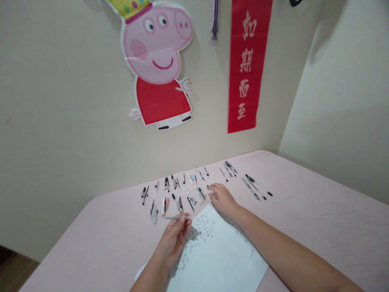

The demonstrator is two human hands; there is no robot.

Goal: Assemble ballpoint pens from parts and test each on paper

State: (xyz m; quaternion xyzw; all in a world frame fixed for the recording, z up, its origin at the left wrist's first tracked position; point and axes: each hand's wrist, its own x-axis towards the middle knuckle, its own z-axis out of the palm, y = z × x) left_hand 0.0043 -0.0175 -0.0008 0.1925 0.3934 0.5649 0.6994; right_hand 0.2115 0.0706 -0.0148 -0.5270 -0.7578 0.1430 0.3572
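My left hand (pixel 175 238) is closed on a thin pen part (pixel 177 217), held level above the near left corner of a white sheet of paper (pixel 219 255) marked with small scribbles. My right hand (pixel 221 197) reaches forward past the sheet's far corner, fingers bent down onto small pen pieces (pixel 203 194) on the pink table (pixel 319 227). What its fingertips pinch is too small to name. Several disassembled pens and parts (pixel 170 190) lie in rows just beyond both hands.
More whole pens (pixel 257 186) lie to the right of the rows. A cream wall stands close behind the table, with a cartoon pig cutout (pixel 159 65) and a red banner (pixel 246 65). A second wall closes the right side. The table's left edge drops to a dark floor (pixel 12 271).
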